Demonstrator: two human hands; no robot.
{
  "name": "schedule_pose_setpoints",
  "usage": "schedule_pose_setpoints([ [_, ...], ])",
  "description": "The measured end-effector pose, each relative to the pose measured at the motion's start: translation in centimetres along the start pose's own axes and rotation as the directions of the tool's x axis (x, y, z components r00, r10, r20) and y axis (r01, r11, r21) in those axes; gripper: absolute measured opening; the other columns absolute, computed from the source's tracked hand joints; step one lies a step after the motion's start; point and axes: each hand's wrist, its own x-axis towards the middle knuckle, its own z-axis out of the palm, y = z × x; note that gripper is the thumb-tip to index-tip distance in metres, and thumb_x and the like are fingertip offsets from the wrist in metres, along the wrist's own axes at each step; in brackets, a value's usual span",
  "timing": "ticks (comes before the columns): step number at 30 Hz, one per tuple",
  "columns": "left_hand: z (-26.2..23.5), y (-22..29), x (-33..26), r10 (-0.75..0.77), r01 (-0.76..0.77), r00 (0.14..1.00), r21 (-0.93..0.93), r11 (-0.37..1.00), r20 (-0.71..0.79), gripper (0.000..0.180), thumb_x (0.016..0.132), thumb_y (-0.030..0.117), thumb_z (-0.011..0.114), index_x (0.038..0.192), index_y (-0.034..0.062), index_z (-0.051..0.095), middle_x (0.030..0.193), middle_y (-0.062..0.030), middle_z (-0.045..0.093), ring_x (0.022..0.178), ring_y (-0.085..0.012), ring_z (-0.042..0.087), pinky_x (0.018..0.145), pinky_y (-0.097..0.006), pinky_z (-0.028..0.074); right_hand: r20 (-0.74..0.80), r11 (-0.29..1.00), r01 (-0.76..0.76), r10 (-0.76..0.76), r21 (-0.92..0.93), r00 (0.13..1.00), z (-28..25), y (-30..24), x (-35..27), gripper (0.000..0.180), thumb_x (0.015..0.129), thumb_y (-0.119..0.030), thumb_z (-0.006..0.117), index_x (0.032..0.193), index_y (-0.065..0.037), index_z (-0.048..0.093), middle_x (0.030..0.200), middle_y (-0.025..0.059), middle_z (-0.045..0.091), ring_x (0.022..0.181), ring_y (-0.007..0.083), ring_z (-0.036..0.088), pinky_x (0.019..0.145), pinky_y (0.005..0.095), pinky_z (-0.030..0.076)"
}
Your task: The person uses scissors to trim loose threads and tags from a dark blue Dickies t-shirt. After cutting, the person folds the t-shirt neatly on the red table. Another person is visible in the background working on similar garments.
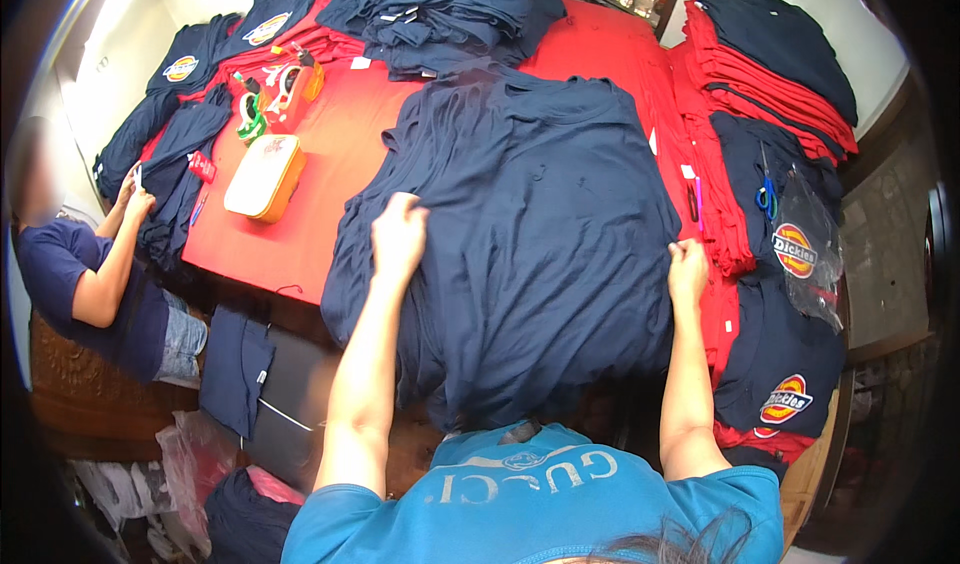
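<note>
A navy blue T-shirt (540,254) lies spread in front of me over other navy garments, its lower part draping over the table's near edge toward my body. My left hand (399,239) is closed, pinching the cloth on the shirt's left side. At the right edge of the same shirt, my right hand (688,272) grips the fabric between thumb and fingers. Soft creases run across the cloth between the two hands. Small dark marks or threads show on its upper middle.
Left on the red table cover (350,114) are a yellow-and-white case (264,178) and tape dispensers (290,92). Folded navy shirts (440,14) rise behind; red and navy stacks (770,64) stand right, with blue scissors (767,198). A co-worker (105,264) stands at left.
</note>
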Motion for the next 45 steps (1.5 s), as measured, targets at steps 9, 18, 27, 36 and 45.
schedule_pose_setpoints([
  [9,-18.5,-6.1,-5.5,-0.041,0.310,0.832,-0.401,0.862,0.554,0.040,0.085,0.003,0.059,0.125,0.0036,0.051,0.099,-0.0022,0.058,0.091,-0.0112,0.055,0.083,-0.028,0.047,0.567,0.858,-0.410,0.179,0.310,0.804,-12.4,-0.7,-8.8,0.017,0.085,-0.010,0.069,0.090,0.001,0.056,0.077,0.0041,0.055,0.075,0.0129,0.052,0.070,0.0296,0.042],
  [18,-11.5,0.0,-3.7,0.383,-0.428,0.888,0.155,0.890,0.255,0.019,0.088,0.015,0.064,0.105,0.0061,0.063,0.101,-0.0098,0.063,0.099,-0.0286,0.060,0.087,-0.037,0.049,0.282,0.907,0.343,-0.405,0.245,0.870,-8.3,-9.6,-2.8,0.018,0.089,-0.008,0.057,0.104,0.000,0.063,0.104,0.0170,0.062,0.101,0.0351,0.058,0.090,0.0412,0.045],
  [27,2.9,-0.1,12.4,0.254,-0.319,0.910,0.164,0.933,0.327,0.028,0.080,0.020,0.073,0.102,0.0037,0.065,0.092,-0.0118,0.067,0.090,-0.0270,0.065,0.083,-0.038,0.050,0.591,0.927,0.352,-0.356,0.128,0.723,6.6,-15.5,14.3,0.031,0.082,-0.016,0.070,0.108,0.000,0.067,0.107,0.0229,0.067,0.106,0.0363,0.063,0.090,0.0441,0.048],
  [36,8.5,-7.8,16.5,0.038,0.002,0.979,-0.198,0.980,0.198,0.028,0.085,0.023,0.072,0.102,0.0021,0.063,0.087,-0.0101,0.068,0.083,-0.0179,0.065,0.076,-0.032,0.050,0.496,0.969,0.016,-0.140,0.245,0.857,14.2,-12.9,18.3,0.033,0.078,-0.027,0.078,0.088,0.001,0.064,0.086,0.0212,0.068,0.085,0.0348,0.067,0.075,0.0427,0.049],
  [45,7.5,-7.0,17.1,0.036,0.065,0.959,-0.341,0.938,0.280,0.029,0.086,0.024,0.072,0.103,0.0014,0.064,0.090,-0.0061,0.068,0.087,-0.0129,0.062,0.080,-0.028,0.048,0.456,0.925,-0.070,-0.117,0.372,0.882,12.0,-11.9,17.8,0.033,0.081,-0.025,0.076,0.095,0.002,0.065,0.076,0.0118,0.067,0.073,0.0208,0.064,0.069,0.0350,0.048],
])
